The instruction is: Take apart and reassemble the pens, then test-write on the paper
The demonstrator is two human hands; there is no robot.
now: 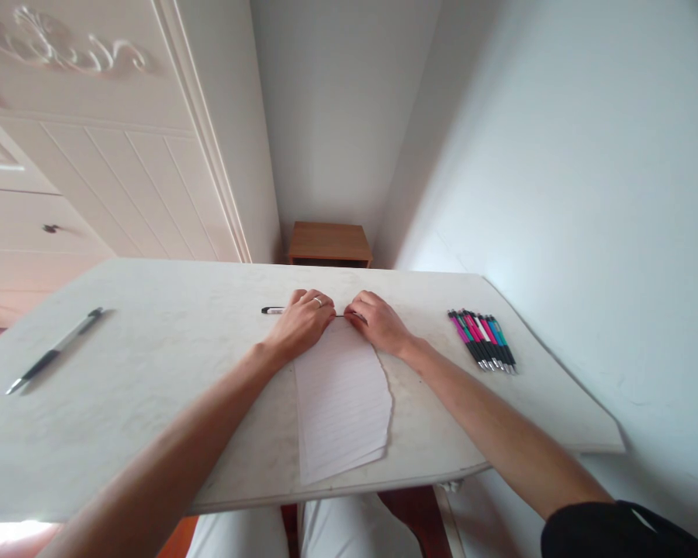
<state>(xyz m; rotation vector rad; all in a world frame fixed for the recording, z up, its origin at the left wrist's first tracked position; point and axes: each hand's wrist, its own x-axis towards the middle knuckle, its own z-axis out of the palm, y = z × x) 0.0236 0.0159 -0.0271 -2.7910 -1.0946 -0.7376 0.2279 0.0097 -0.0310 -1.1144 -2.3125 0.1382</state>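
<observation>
**Both hands on a pen at the far edge of the lined paper**

Surface and room: your surface (151, 403) is white and faintly scuffed, with a curved near edge. A cream panelled wardrobe (105, 155) stands beyond and left of the lined paper (342, 403). A small wooden cabinet (329, 242) sits straight beyond it against the far wall. A plain white wall (558, 170) runs along its right.

Object: the black pen (272, 310) is slim, with a pale band near its exposed end. It lies crosswise along the paper's far edge. Only the end sticking out left and a thin strip between your hands are visible.

Hands: your left hand (302, 319) and right hand (380, 322) sit side by side on that far edge. Both have fingers curled closed over the pen, and the fingertips are hidden.

Others: a bunch of coloured pens (482, 341) lies well right of the paper. A single grey pen (55, 353) lies far to its left.
</observation>
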